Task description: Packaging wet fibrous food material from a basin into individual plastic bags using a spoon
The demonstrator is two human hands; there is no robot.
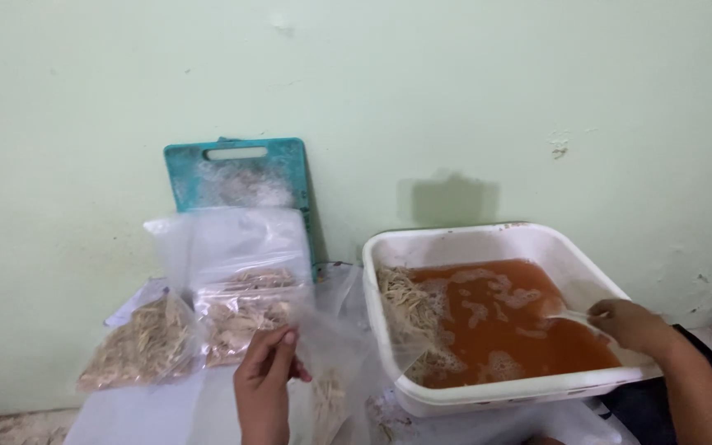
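My left hand (264,381) pinches the top of a clear plastic bag (335,363) that holds some pale shredded food at its bottom, just left of the tub. A white square tub (488,237) on the right holds orange-brown liquid (521,330) with a heap of pale shreds (409,309) along its left side. My right hand (632,324) reaches over the tub's right rim and grips a white spoon (566,316) whose bowl dips into the liquid.
Filled clear bags (146,342) of the same shreds lie on the left, with another bag (245,284) propped behind them. A teal cutting board (236,169) leans on the pale green wall. White sheeting (142,412) covers the surface.
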